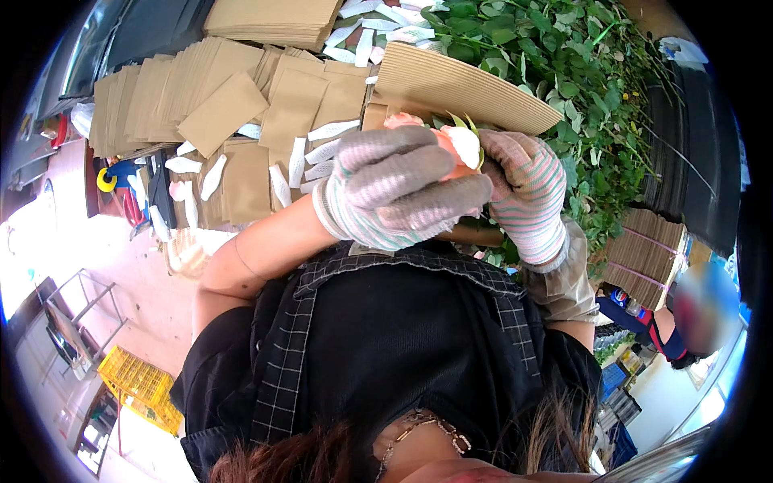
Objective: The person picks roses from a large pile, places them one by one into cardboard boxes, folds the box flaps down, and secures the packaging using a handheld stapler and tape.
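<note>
Pink-and-white knitted gloves cover both hands, which meet in front of the chest. My left hand (404,187) curls around a small group of pink roses (460,148), one with a white foam net sleeve or pale petal at its front; which cannot be told. My right hand (524,181) has its fingertips against the right side of the flowers. Behind the roses stands a sheet of corrugated cardboard (459,84), tilted. The fingers hide most of the stems and the lower blooms.
Leafy green stems (567,90) heap at the right. Flat cardboard pieces (223,111) and white net sleeves (296,163) cover the left. Red-handled scissors (131,206) and yellow tape (106,180) lie beyond. Bundled cardboard (645,256) and a person (658,332) are at the right.
</note>
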`<state>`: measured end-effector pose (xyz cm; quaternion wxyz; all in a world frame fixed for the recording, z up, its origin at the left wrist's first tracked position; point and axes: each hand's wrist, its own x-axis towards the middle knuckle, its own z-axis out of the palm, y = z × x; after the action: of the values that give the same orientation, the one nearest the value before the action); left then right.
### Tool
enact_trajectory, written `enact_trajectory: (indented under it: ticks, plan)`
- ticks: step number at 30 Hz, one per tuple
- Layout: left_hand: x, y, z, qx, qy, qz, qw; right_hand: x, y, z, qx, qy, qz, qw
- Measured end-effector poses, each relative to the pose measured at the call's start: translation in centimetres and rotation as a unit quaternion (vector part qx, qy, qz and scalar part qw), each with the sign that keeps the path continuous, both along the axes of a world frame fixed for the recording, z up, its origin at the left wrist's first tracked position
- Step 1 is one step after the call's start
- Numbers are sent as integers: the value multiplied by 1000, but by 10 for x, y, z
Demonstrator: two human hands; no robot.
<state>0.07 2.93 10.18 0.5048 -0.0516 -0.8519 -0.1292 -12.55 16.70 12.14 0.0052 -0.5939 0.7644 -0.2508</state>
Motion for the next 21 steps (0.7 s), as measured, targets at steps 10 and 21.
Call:
enact_trajectory:
  ticks: [10,21]
  plan:
    - [10,0,-15,49,1,-51,997,-5,-3,-2,33,-22,-35,999]
    - [63,-64,-60,114,-145,243,952,-14,4,1,-30,23,-62,997]
